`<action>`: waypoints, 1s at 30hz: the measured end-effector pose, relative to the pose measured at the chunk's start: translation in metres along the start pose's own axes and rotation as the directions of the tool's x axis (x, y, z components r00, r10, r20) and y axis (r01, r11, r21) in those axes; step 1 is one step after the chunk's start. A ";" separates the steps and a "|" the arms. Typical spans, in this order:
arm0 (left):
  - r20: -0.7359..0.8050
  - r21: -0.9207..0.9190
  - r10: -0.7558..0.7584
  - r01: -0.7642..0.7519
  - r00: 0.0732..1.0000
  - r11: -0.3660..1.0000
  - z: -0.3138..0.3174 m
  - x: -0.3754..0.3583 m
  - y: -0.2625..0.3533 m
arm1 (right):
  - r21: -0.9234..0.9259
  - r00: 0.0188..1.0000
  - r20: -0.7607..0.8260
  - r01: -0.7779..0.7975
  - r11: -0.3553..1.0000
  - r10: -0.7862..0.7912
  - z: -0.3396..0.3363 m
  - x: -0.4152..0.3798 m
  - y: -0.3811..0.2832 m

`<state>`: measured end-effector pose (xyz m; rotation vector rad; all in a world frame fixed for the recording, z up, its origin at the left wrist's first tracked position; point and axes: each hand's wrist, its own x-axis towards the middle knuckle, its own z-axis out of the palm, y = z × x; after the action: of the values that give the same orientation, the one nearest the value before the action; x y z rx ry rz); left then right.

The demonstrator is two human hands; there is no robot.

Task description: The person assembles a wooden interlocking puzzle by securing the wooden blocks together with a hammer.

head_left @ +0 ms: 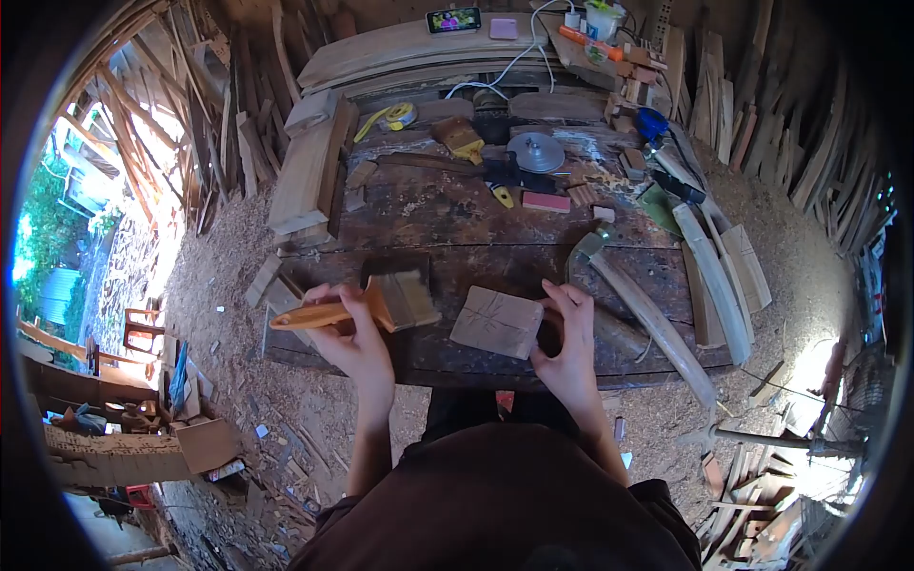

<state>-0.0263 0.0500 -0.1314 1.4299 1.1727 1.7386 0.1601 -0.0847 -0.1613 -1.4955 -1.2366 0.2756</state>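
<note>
My left hand (350, 333) is wrapped round the orange handle of a wide flat paintbrush (409, 300), its pale bristles pointing right above the front of the bench. To its right, a squarish wooden block (495, 322) with thin dark lines on its upper face is in my right hand (569, 333). The thumb is at the block's lower right corner, and the fingers are at its right edge. A long-handled hammer-like tool (657, 328) lies just right of my right hand, its metal head towards the back.
The worn workbench (400, 214) carries a yellow tape measure (404, 116), a second brush (460, 140), a round metal disc (536, 152) and a pink block (546, 202). Thick planks (309, 171) lie at left, curved wood pieces (714, 271) at right. Behind are a phone (454, 20) and white cable.
</note>
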 end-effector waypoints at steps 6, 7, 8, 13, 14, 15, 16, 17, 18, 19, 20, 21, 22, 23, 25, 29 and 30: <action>0.267 -0.180 0.263 -0.221 0.927 0.959 0.057 -0.036 0.019 | 0.009 0.988 -0.059 -0.140 0.990 0.140 -0.001 -0.003 0.001; 0.262 -0.187 0.264 -0.219 0.928 0.958 0.063 -0.043 0.018 | 0.001 0.989 -0.060 -0.135 0.991 0.135 0.000 -0.005 0.004; 0.293 -0.274 0.139 -0.056 0.946 0.960 0.067 -0.051 0.016 | 0.059 0.981 -0.044 -0.187 0.981 0.190 0.002 -0.006 0.007; 0.205 -0.225 -0.006 0.053 0.979 0.973 0.039 -0.040 -0.004 | 0.118 0.983 0.047 -0.181 0.976 0.177 -0.001 -0.002 0.011; 0.178 -0.194 -0.047 0.082 0.983 0.978 0.029 -0.036 -0.008 | 0.154 0.977 0.098 -0.205 0.967 0.192 -0.003 -0.001 0.014; 0.168 -0.191 -0.047 0.080 0.985 0.978 0.019 -0.032 -0.009 | 0.156 0.977 0.106 -0.202 0.967 0.187 -0.003 0.000 0.015; 0.147 -0.142 -0.048 0.069 0.988 0.987 0.009 -0.029 -0.009 | 0.259 0.979 0.117 -0.195 0.946 0.170 -0.002 0.000 0.016; 0.128 -0.092 -0.048 0.060 0.991 0.994 0.000 -0.027 -0.009 | 0.360 0.980 0.125 -0.189 0.914 0.154 -0.001 0.000 0.017; 0.102 -0.063 -0.006 0.012 0.995 0.998 -0.006 -0.023 -0.013 | 0.362 0.980 0.127 -0.190 0.913 0.154 0.000 0.000 0.013; 0.104 -0.063 -0.006 0.013 0.995 0.998 -0.012 -0.021 -0.015 | 0.358 0.976 0.135 -0.211 0.910 0.174 0.001 0.001 0.006; 0.096 -0.060 -0.017 0.023 0.995 0.998 -0.016 -0.019 -0.015 | 0.351 0.971 0.141 -0.232 0.907 0.194 0.001 0.001 0.002; 0.089 -0.058 -0.027 0.033 0.996 0.998 -0.018 -0.017 -0.011 | 0.349 0.971 0.138 -0.233 0.908 0.195 0.000 0.001 0.003; 0.042 -0.054 0.036 -0.034 0.998 0.998 -0.013 -0.015 -0.008 | 0.377 0.965 0.147 -0.256 0.890 0.216 0.000 0.001 0.004; 0.040 -0.056 0.034 -0.032 0.999 0.998 -0.008 -0.014 -0.002 | 0.404 0.959 0.159 -0.280 0.871 0.234 0.000 0.001 0.006; 0.034 -0.147 0.124 -0.117 0.992 0.982 0.004 -0.015 0.017 | 0.396 0.970 0.138 -0.241 0.886 0.202 0.000 0.000 0.007; 0.092 -0.274 0.105 -0.076 0.990 0.959 0.040 -0.032 0.039 | 0.308 0.999 -0.006 -0.044 0.950 0.049 0.006 -0.005 0.010; 0.211 -0.187 0.195 -0.156 0.958 0.970 0.046 -0.037 0.039 | 0.302 0.999 -0.004 -0.044 0.952 0.048 0.006 -0.004 0.008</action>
<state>0.0308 0.0124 -0.1111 1.6194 0.7779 1.6915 0.1578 -0.0832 -0.1719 -1.2598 -1.0962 0.4652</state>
